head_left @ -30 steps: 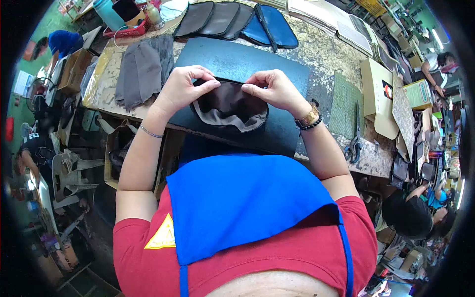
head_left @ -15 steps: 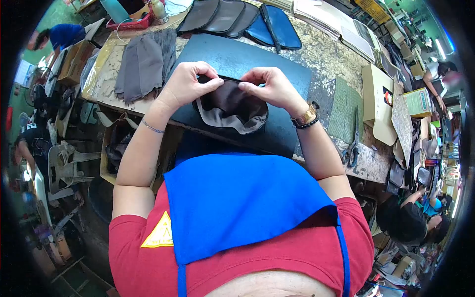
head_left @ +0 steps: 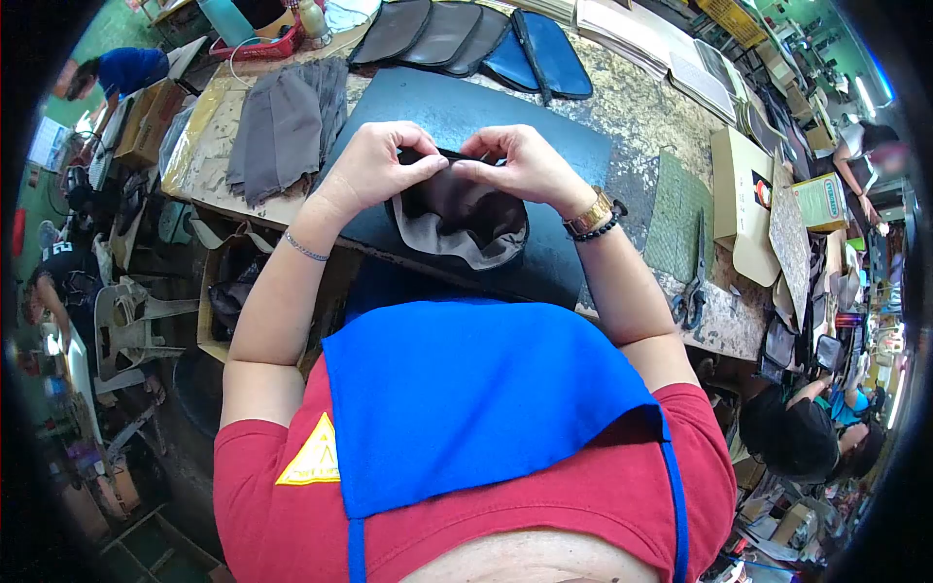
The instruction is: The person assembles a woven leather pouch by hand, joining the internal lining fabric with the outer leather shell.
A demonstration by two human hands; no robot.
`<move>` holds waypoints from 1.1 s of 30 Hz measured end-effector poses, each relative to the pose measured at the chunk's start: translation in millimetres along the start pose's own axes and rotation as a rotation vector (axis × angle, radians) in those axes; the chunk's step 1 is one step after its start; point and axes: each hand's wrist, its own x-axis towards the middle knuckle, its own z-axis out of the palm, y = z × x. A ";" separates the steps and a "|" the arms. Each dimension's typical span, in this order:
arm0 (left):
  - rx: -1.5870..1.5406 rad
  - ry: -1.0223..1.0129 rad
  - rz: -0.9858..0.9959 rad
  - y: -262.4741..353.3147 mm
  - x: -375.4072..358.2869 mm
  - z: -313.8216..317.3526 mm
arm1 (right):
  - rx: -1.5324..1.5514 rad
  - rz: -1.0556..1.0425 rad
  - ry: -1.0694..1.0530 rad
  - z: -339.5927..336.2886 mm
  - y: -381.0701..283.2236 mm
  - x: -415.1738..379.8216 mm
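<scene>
A dark pouch [head_left: 457, 219] with a grey-brown fabric lining stands opened over the front edge of a dark board [head_left: 564, 146]. My left hand [head_left: 397, 163] pinches the pouch's far rim between thumb and fingers. Close beside it, my right hand [head_left: 515, 167] pinches the same rim, its thumb near the left thumb. The near side of the pouch mouth sags toward me in wavy folds. The outside of the pouch is mostly hidden.
Grey fabric pieces [head_left: 282, 131] lie left of the board. Finished-looking dark pouches [head_left: 428, 34] and blue pouches [head_left: 554, 58] lie behind it. Scissors [head_left: 692, 296], a green mat [head_left: 673, 219] and a cardboard box [head_left: 734, 194] are at right. Other people work farther off on both sides.
My right hand has moved left along the rim, bringing the two thumbs close together. The pouch mouth has shifted slightly, and its near lining folds differently.
</scene>
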 end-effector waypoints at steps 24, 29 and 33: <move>0.113 -0.159 -0.156 8.2 -11.8 -14.8 | -0.203 -0.046 -0.075 -11.9 2.1 7.7; 0.150 -0.195 -0.161 9.2 -8.1 -16.1 | -0.245 -0.120 -0.067 -4.8 -6.1 13.2; 0.239 -0.197 -0.065 12.7 1.3 -12.3 | -0.266 -0.167 -0.056 -2.9 -16.7 20.8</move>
